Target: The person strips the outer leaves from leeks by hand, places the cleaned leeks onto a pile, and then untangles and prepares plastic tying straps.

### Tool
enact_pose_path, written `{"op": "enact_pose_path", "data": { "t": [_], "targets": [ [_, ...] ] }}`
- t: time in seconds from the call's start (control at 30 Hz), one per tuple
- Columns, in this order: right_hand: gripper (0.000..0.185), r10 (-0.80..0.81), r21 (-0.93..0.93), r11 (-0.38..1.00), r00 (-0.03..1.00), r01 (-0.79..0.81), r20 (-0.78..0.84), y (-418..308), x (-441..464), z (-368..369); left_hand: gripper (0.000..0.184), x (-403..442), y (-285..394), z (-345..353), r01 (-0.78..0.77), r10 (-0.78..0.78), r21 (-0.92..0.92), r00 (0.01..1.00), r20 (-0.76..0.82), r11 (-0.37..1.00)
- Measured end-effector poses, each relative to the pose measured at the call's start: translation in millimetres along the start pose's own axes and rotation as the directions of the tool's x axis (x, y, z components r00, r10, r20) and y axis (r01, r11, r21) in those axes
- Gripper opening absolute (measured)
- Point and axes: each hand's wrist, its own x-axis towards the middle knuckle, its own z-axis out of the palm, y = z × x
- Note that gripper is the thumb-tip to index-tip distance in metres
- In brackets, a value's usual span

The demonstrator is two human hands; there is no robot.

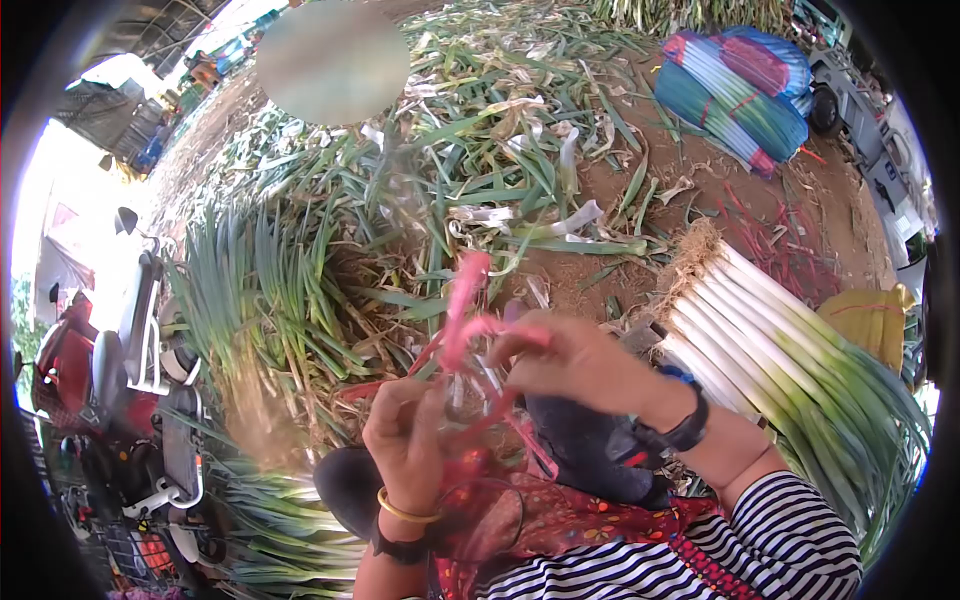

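Note:
A pink plastic tie [464, 300], partly blurred, runs between my two hands above my lap. My left hand [407, 425] is closed in a pinch on a lower part of it. With bent fingers, my right hand [575, 362] grips the tie's upper right part. To the right of that hand lies a stack of cleaned, white-stemmed leeks [770, 320], roots pointing away from me. Untrimmed leeks [265, 290] with soil on their roots are piled to the left, and more leeks [285, 530] lie beside my left forearm.
Stripped leaves [480, 140] litter the ground ahead. Wrapped leek bundles [735, 95] lie at the far right, with loose red ties [785, 245] on the soil nearer me. A yellow sack [870, 325] sits by the leek stack. Parked bikes [150, 400] line the left side.

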Motion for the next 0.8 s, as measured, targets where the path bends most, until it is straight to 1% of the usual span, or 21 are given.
{"op": "enact_pose_path", "data": {
  "t": [0.03,0.07,0.17,0.2,0.23,0.27,0.3,0.33,0.37,0.4,0.43,0.47,0.5,0.53,0.6,0.63,0.7,0.73,0.77,0.8],
  "targets": [
    [0.029,0.024,-0.082,0.996,0.998,-0.02,0.05,6.7,2.3,12.7,0.005,-0.6,0.0,1.0,0.003,-0.002,-0.019,1.0,0.01,1.0],
    [0.03,0.051,-0.165,0.986,0.994,-0.035,0.095,11.5,4.5,19.9,0.006,-1.2,0.6,1.2,-0.035,0.032,0.046,0.998,0.052,0.998],
    [0.026,0.223,-0.063,0.975,0.95,-0.214,0.219,17.4,11.4,20.2,0.008,2.7,9.3,-5.0,-0.15,0.156,0.187,0.988,-0.015,0.971],
    [0.022,0.09,-0.003,0.996,0.988,-0.09,0.125,1.2,9.6,21.5,0.008,2.0,13.2,-16.0,-0.045,0.063,0.14,0.99,-0.124,0.989],
    [0.018,0.087,-0.102,0.992,0.984,-0.071,0.158,-3.5,11.0,14.7,0.008,1.4,9.5,-36.8,-0.164,0.2,0.381,0.978,-0.056,0.91],
    [0.014,0.085,-0.198,0.979,0.977,-0.046,0.194,-6.6,11.9,2.6,0.008,-2.6,-1.6,-56.7,-0.208,0.287,0.518,0.955,-0.077,0.83],
    [0.012,-0.018,-0.159,0.987,0.999,0.026,0.051,-1.9,11.8,-18.4,0.008,-1.7,-6.4,-82.8,-0.138,0.314,0.584,0.925,-0.212,0.8],
    [0.009,-0.113,-0.128,0.987,0.989,0.101,-0.094,2.2,12.9,-44.3,0.009,-9.0,-15.5,-125.3,-0.083,0.294,0.466,0.867,-0.401,0.881],
    [0.009,-0.084,0.089,0.987,0.9,0.135,-0.429,-17.5,18.9,-72.6,0.007,-19.5,-8.3,-158.1,-0.09,0.37,0.474,0.755,-0.541,0.876],
    [0.012,0.043,0.283,0.933,0.713,0.222,-0.7,-36.1,23.0,-89.9,0.008,-32.3,-1.3,-196.4,-0.017,0.367,0.494,0.691,-0.623,0.869],
    [0.013,0.082,0.327,0.937,0.834,0.122,-0.546,-35.6,23.2,-90.3,0.008,-50.3,-0.4,-217.8,0.029,0.235,0.338,0.663,-0.711,0.941],
    [0.015,0.127,0.352,0.936,0.922,0.011,-0.367,-33.0,22.9,-87.7,0.011,-68.4,0.5,-239.2,0.06,0.096,0.168,0.617,-0.781,0.984],
    [0.018,0.174,0.359,0.928,0.971,-0.105,-0.167,-30.5,25.9,-81.8,0.012,-86.9,5.0,-251.1,0.124,0.04,0.135,0.571,-0.82,0.983],
    [0.022,0.168,0.404,0.9,0.985,-0.164,0.025,-29.3,36.8,-67.2,0.011,-106.5,10.3,-265.0,0.127,-0.025,0.049,0.527,-0.849,0.991],
    [0.022,0.18,0.487,0.857,0.983,-0.171,0.029,-12.5,67.5,-46.6,0.01,-152.6,19.6,-287.2,0.09,-0.142,-0.115,0.412,-0.9,0.989],
    [0.023,0.202,0.524,0.828,0.978,-0.198,0.05,0.2,82.8,-32.0,0.016,-164.2,23.9,-290.0,-0.053,-0.206,-0.225,0.248,-0.947,0.973],
    [0.023,0.239,0.394,0.883,0.967,-0.256,0.093,15.8,100.7,0.9,0.011,-237.7,28.3,-323.4,-0.13,-0.211,-0.238,0.194,-0.958,0.962],
    [0.022,0.26,0.328,0.9,0.957,-0.288,0.127,18.1,108.6,20.9,0.011,-279.8,31.3,-344.6,0.127,0.014,0.038,0.186,-0.982,0.991],
    [0.022,0.278,0.26,0.914,0.948,-0.311,0.156,21.0,115.7,39.4,0.017,-325.9,35.3,-359.9,0.288,0.15,0.175,0.108,-0.983,0.941],
    [0.022,0.275,0.219,0.916,0.924,-0.336,0.268,26.2,124.0,54.9,0.022,-354.8,54.1,-358.5,0.432,0.276,0.251,0.005,-0.961,0.866]
  ]
}}
